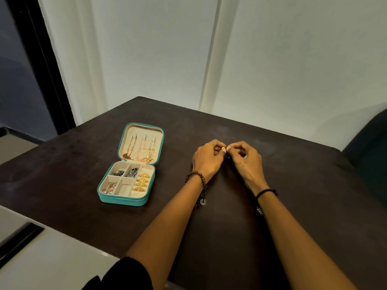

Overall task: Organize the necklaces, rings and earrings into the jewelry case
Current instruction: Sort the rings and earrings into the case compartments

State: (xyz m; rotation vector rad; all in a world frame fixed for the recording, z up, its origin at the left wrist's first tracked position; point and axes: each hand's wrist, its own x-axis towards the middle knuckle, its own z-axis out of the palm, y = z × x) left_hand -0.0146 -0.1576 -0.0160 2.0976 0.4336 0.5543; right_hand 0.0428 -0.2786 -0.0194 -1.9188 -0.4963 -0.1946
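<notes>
Between our two sets of fingertips, well to the right of the jewelry case (125, 203), sits a small gold piece (223, 148), too tiny for us to tell whether it is a ring or an earring. We pinch it with the left hand (207, 161) while the right hand (245, 159) closes narrowly on it from the other side, probably to fasten or straighten it before storing; its long axis and facing cannot be read.

Left of the hands, the case lies open on the dark counter (272, 216), lid folded flat away from us, so its long axis runs from near to far. Three necklaces (141, 148) hang lengthwise down the lid. Gold rings (142, 182) stand in a row along the tray's right side, earrings (110, 187) fill the near-left compartment, and darker pieces (125, 172) fill the two far ones. The near-middle compartment looks empty, likely this piece's place.
</notes>
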